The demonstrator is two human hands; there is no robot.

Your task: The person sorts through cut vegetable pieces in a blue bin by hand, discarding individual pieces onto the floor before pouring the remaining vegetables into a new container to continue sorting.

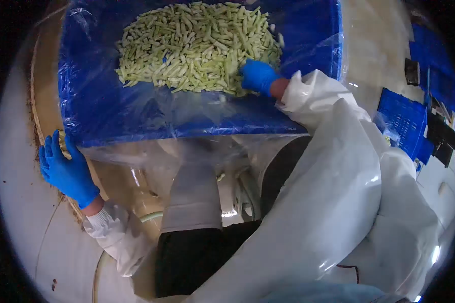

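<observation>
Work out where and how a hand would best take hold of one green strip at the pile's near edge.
Probably pinch the strip across its middle, coming from above on the near side: it is slender and elongated, and there the pile gives way to bare plastic sheet.

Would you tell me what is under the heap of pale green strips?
Clear plastic film over a blue surface shows around the heap; what lies under its middle is mostly covered.
</observation>
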